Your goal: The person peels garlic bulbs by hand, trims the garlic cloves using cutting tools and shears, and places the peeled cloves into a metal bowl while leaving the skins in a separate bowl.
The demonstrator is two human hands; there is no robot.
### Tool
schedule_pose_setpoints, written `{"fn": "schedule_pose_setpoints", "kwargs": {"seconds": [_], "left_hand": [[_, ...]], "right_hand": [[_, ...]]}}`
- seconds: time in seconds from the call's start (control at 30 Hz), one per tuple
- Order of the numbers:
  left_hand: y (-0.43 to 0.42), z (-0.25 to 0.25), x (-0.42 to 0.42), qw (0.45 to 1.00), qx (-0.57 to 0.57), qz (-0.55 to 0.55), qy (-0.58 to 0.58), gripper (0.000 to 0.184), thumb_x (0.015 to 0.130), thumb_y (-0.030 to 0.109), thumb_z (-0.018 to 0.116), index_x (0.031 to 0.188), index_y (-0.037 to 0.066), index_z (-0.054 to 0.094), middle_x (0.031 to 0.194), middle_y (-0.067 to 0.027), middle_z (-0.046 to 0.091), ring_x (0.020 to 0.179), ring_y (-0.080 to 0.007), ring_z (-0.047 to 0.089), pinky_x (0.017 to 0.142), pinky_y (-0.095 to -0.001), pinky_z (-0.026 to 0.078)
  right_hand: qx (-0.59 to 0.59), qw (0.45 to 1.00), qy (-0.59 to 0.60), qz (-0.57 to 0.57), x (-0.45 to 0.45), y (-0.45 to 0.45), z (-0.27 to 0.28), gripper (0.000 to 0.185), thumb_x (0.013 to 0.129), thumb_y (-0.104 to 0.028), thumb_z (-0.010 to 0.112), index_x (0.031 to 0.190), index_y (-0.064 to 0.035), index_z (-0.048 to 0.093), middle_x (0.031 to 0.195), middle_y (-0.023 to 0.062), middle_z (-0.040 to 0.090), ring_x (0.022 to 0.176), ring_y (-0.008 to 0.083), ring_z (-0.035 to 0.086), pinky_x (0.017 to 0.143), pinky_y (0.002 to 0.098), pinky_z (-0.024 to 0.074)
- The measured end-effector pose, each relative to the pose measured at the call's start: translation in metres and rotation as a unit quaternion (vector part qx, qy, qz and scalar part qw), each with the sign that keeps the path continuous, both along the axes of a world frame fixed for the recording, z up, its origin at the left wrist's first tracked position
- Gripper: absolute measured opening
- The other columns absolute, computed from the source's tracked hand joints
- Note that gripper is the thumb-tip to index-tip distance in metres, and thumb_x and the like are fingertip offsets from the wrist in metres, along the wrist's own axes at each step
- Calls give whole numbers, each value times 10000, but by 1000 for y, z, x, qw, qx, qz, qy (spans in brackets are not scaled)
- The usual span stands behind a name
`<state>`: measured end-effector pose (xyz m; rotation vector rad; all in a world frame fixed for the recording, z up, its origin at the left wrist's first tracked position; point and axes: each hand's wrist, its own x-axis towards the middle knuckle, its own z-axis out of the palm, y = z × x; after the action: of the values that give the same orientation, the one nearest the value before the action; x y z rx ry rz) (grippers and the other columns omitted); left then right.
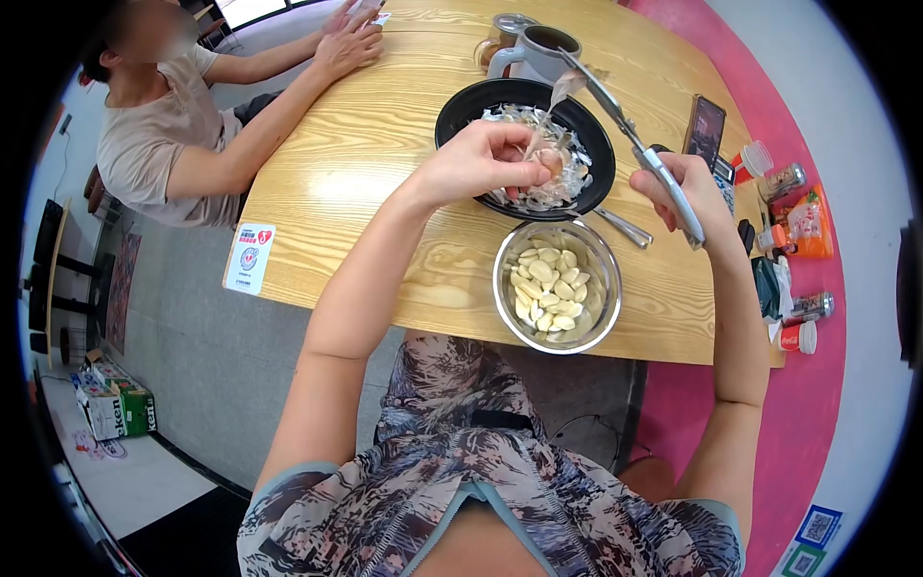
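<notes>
My left hand (pixel 476 165) is closed, its fingertips pinching an unpeeled garlic clove (pixel 551 162) with a strip of dry skin trailing up from it. Beneath it lies a black bowl (pixel 603 154) filled with papery garlic skins (pixel 575 183). In my right hand (pixel 694 188) are metal scissors (pixel 630 135), gripped by the handles, the blades pointing up and left over the bowl. Some loose skin (pixel 567 85) shows by the blades. Nearer me stands a steel bowl (pixel 615 298) of peeled garlic cloves (pixel 550 286). A metal utensil handle (pixel 625 228) sticks out between the two bowls.
A grey mug (pixel 543 58) and a glass jar (pixel 492 46) stand behind the black bowl. A phone (pixel 706 130) lies at the right, near cups, jars and an orange packet (pixel 810 226). Another person (pixel 173 135) sits at the table's left, forearms resting on it.
</notes>
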<state>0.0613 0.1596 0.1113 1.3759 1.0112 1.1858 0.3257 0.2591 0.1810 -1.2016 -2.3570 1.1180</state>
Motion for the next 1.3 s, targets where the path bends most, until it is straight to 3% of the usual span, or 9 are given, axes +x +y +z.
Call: {"fn": "schedule_pose_setpoints", "kwargs": {"seconds": [0.1, 0.17, 0.2, 0.43, 0.77, 0.97, 1.03, 1.27, 1.3], "left_hand": [[1, 1, -3, 999, 21, 10, -43, 222, 848, 165, 725, 1020, 33, 675, 835, 1, 659, 713, -46, 589, 595, -202, 479], [3, -1, -9, 997, 38, 19, -69, 218, 847, 173, 725, 1009, 36, 676, 827, -3, 655, 699, -49, 584, 585, -204, 474], [5, -1, -10, 994, 62, 40, -78, 227, 842, 185, 727, 1005, 36, 677, 836, -10, 656, 683, -53, 575, 572, -206, 465], [10, -4, -12, 987, 78, 118, -79, 289, 842, 173, 728, 1083, 23, 678, 893, -7, 673, 711, -60, 563, 642, -209, 463], [10, -6, -6, 989, 99, 91, -69, 319, 860, 123, 713, 1166, 46, 662, 997, -9, 694, 862, -68, 607, 702, -223, 480], [13, -9, -10, 987, 107, 81, -84, 333, 885, 102, 682, 1211, 48, 645, 1037, -24, 685, 880, -75, 609, 719, -230, 489], [14, -10, -13, 988, 103, 81, -87, 340, 895, 101, 672, 1230, 49, 636, 1042, -36, 684, 879, -80, 614, 720, -231, 493], [14, -11, -9, 982, 91, 50, -160, 336, 931, 82, 624, 1262, 29, 607, 1052, -81, 684, 930, -132, 655, 822, -264, 535], [13, -10, -8, 981, 100, 47, -161, 335, 929, 67, 620, 1261, 22, 606, 1057, -82, 684, 944, -135, 659, 849, -271, 535]], "right_hand": [[26, 999, -37, -21, -5, -3, 8, 519, 734, -488, 815, 763, -22, 588, 524, 1, 500, 429, 95, 496, 411, 238, 380], [318, 927, -200, 21, -8, -12, 6, 605, 676, -505, 834, 827, 27, 588, 657, 98, 588, 586, 232, 595, 548, 337, 464], [344, 911, -227, 32, -7, -9, 1, 703, 638, -549, 828, 889, 64, 591, 897, 238, 636, 836, 391, 627, 728, 449, 491], [365, 913, -183, 1, -4, -18, 3, 762, 637, -548, 828, 1013, 64, 576, 953, 219, 633, 976, 371, 602, 842, 429, 478], [460, 870, -169, 53, -4, -15, -3, 732, 633, -532, 830, 997, 45, 566, 933, 189, 613, 953, 351, 578, 802, 429, 470], [335, 928, -147, -73, 22, -12, -8, 677, 636, -532, 838, 909, 35, 589, 870, 194, 628, 860, 338, 609, 742, 418, 476], [241, 924, -238, -177, 44, -12, -13, 579, 666, -436, 854, 877, 39, 598, 722, 169, 614, 643, 318, 598, 597, 409, 449], [204, 910, -279, -230, 126, -11, -96, 549, 667, -402, 848, 846, 39, 575, 737, 193, 627, 705, 345, 633, 640, 419, 472], [203, 919, -252, -225, 129, -12, -102, 499, 682, -337, 835, 872, 45, 575, 753, 199, 629, 710, 349, 630, 646, 420, 475]]}}
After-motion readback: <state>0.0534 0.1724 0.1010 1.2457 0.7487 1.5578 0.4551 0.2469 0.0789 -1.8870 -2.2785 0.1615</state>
